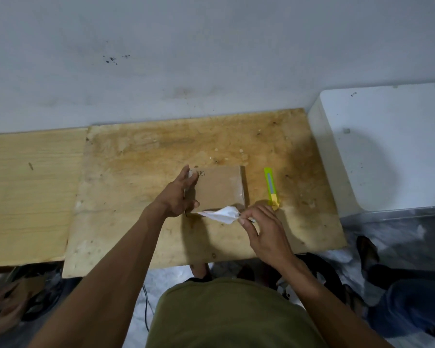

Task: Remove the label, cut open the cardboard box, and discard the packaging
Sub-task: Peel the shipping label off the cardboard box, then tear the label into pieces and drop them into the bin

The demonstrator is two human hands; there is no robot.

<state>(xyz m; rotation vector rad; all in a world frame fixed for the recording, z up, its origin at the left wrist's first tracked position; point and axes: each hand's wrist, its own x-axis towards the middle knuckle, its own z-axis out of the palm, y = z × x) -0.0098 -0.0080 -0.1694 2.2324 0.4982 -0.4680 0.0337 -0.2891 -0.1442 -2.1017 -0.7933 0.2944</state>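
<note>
The cardboard box (220,188) lies flat near the middle of the stained plywood board (141,222), its brown top face up, with a few dark printed letters near its far left corner. A crumpled white label (222,214) hangs off the box's near edge, one end at the box's near left corner and the other end drawn out to the right, just clear of the cardboard. The right hand (263,231) pinches that free end between thumb and forefinger, the remaining fingers curled loosely behind. The left hand (180,194) clamps the box's left side: the fingers are spread along the left edge, their tips reaching the far left corner, and the thumb presses against the near left corner.

Just to the right of the box, apart from it, a yellow-green utility knife (271,187) lies on the board, lengthwise away from the person, its darker yellow end nearest the right hand. The board rests partly over a paler wooden tabletop (28,197) to the left and reaches a grey-white wall (186,59) at the back. A white box-like unit (387,146) stands beside the board on the right. An olive-green shirt (231,315) fills the lower centre of the view
</note>
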